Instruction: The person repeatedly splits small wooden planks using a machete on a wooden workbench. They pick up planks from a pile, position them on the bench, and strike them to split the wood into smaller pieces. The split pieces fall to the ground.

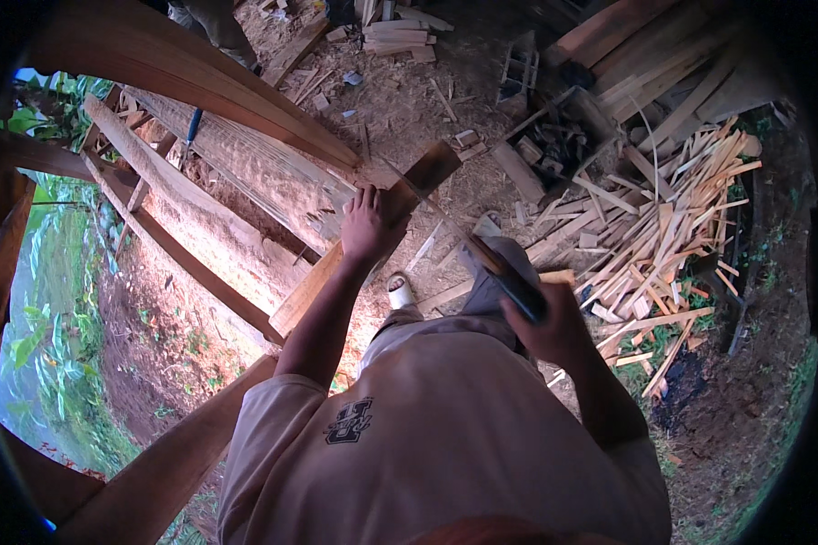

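A thick wooden board [320, 283] slants across the front of me, rising from lower left to its darker far end. My left hand [373, 223] presses on it near that end, fingers curled over its edge. In my closed right hand [554, 320] is the dark handle of a handsaw [483, 252]. The saw's narrow blade runs up and left, crossing the board just to the right of my left hand. Whether its teeth are cutting into the wood cannot be made out.
Long planks [245, 163] lie at the left, with a blue-handled tool [194, 125] on them. A large timber [200, 73] slants overhead. Offcuts [663, 245] are heaped at the right near a wooden box [521, 173] of dark pieces. Another person's legs [220, 27] show at the top.
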A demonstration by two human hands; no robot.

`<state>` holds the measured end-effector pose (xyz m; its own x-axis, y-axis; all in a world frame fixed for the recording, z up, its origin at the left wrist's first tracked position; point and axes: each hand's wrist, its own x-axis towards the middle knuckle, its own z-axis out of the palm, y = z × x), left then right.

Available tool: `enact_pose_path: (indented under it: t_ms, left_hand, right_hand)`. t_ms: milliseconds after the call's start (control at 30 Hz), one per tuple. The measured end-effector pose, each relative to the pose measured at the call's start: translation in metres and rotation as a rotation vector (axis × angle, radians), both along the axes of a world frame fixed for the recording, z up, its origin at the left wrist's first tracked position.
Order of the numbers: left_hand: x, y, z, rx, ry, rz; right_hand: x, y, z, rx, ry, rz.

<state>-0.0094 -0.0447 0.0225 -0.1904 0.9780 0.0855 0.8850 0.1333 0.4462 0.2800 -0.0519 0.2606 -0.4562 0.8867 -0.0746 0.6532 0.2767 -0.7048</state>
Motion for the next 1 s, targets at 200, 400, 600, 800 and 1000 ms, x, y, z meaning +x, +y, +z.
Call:
enact_pose_path:
  t_ms: [200, 400, 600, 800, 1000]
  left_hand:
    - [0.004, 0.009, -0.003, -0.022, -0.031, -0.003]
    - [0.005, 0.007, 0.007, -0.028, 0.022, 0.014]
    - [0.002, 0.005, 0.0, -0.001, 0.034, 0.051]
    - [0.007, 0.005, -0.002, 0.023, 0.044, 0.03]
    - [0.003, 0.005, -0.007, -0.011, 0.011, -0.012]
  right_hand:
    - [-0.089, 0.065, -0.151, -0.036, 0.158, 0.029]
    - [-0.027, 0.045, -0.188, -0.084, 0.186, -0.068]
    - [0.12, -0.054, -0.156, -0.15, 0.035, 0.014]
    - [0.143, -0.072, -0.008, -0.285, -0.058, -0.107]
    - [0.043, -0.02, -0.065, 0.043, -0.038, 0.015]
